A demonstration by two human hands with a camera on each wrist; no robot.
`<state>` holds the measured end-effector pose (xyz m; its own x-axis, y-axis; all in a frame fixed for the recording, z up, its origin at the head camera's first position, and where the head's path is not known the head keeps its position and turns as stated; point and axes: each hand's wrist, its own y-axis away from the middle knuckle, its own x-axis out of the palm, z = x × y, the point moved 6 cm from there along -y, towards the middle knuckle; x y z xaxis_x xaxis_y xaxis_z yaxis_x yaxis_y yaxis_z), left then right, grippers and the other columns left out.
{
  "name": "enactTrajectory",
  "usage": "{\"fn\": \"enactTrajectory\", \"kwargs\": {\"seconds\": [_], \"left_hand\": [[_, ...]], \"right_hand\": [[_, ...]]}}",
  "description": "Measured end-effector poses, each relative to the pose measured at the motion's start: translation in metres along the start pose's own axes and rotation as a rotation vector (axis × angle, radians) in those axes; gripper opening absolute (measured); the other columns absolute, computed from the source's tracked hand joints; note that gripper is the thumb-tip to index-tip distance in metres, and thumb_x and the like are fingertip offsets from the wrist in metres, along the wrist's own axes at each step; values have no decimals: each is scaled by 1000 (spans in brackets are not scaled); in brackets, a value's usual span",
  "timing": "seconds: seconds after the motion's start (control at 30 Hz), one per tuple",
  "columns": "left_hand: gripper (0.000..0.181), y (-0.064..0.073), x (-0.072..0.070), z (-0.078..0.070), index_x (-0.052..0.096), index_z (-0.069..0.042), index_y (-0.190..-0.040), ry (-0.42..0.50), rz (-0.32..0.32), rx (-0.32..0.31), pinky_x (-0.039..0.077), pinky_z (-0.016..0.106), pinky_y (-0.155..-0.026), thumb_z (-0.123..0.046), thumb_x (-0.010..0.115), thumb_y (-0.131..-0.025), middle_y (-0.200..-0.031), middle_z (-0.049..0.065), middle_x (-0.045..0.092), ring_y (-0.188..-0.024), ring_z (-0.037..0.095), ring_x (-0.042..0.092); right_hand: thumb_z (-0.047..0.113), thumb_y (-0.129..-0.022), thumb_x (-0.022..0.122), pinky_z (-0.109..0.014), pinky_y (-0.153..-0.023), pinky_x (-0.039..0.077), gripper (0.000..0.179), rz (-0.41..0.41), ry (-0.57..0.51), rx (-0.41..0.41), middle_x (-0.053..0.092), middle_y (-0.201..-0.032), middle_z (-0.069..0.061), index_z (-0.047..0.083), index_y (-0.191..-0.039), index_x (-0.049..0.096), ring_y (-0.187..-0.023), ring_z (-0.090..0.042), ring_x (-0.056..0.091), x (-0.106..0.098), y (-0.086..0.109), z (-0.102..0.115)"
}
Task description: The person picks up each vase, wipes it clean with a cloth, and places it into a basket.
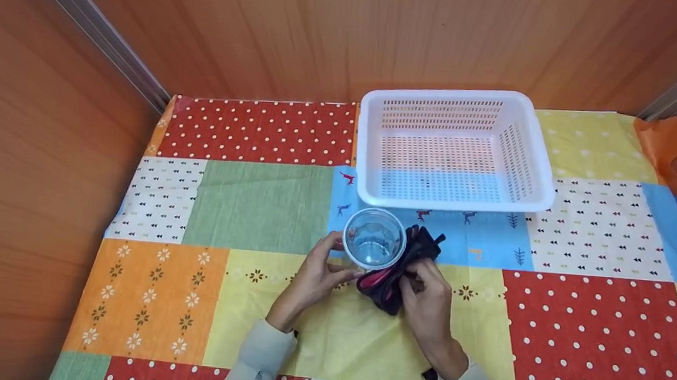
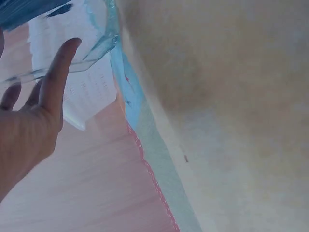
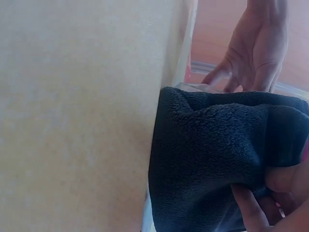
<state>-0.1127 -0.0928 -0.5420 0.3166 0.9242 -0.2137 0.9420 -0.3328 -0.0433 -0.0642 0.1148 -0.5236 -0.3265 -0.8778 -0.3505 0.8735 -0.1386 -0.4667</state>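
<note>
A clear drinking glass (image 1: 375, 242) stands upright on the patchwork cloth, its mouth facing up. From its left side my left hand (image 1: 311, 275) holds it with thumb and fingers spread about the wall; the left wrist view shows the fingers against the clear side. My right hand (image 1: 430, 304) pinches a dark fuzzy cloth (image 3: 203, 150) with pink showing in its folds. The bunched cloth lies against the right side of the glass. In the right wrist view, the cloth hides most of the glass.
A white perforated plastic basket (image 1: 454, 206) sits just behind the glass, with nothing in it. The patchwork tablecloth (image 1: 267, 209) covers the table. Wooden panels (image 1: 324, 36) close off the back and both sides.
</note>
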Motion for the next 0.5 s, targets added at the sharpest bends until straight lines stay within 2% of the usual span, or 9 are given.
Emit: {"fn": "enactTrajectory", "kwargs": {"seconds": [0.1,0.2,0.23,0.3,0.43,0.5], "left_hand": [[60,1,-2,0,57,-1,-139,-118,-48,28,64,37,-86,-6,87,-87,-125,18,59,-114,31,60],[63,0,-3,-1,59,-1,-139,-231,-75,73,58,45,-98,-8,88,-84,-130,17,58,-119,31,56],[65,0,-3,-1,58,-1,-141,-237,-72,87,56,49,-101,-7,88,-84,-133,17,58,-122,33,55],[68,-2,-2,0,55,1,-143,-209,-48,104,52,53,-107,-4,87,-84,-138,21,56,-127,37,56],[65,-5,1,2,48,7,-141,-77,25,107,45,53,-118,3,83,-87,-142,27,55,-139,45,53],[61,-6,2,1,47,9,-137,-40,48,103,43,51,-120,5,82,-87,-143,29,55,-143,46,49]], "right_hand": [[-21,-82,70,-13,-66,53,24,21,-32,20,67,-88,-6,3,-85,68,-78,-11,63,-1,-2,0],[-20,-82,72,-13,-67,55,23,29,-59,49,68,-90,-6,2,-86,71,-80,-11,65,-2,-6,5],[-21,-82,71,-13,-68,56,24,25,-66,52,68,-90,-6,2,-86,71,-81,-11,65,-3,-7,8],[-22,-82,71,-13,-69,57,25,18,-78,51,69,-91,-5,3,-86,70,-82,-11,66,-4,-10,13],[-19,-84,70,-14,-70,57,23,22,-95,27,69,-91,-8,5,-84,68,-85,-10,66,-5,-16,19],[-17,-86,71,-15,-71,57,21,40,-101,24,68,-91,-10,4,-85,68,-85,-10,65,-5,-17,16]]}}
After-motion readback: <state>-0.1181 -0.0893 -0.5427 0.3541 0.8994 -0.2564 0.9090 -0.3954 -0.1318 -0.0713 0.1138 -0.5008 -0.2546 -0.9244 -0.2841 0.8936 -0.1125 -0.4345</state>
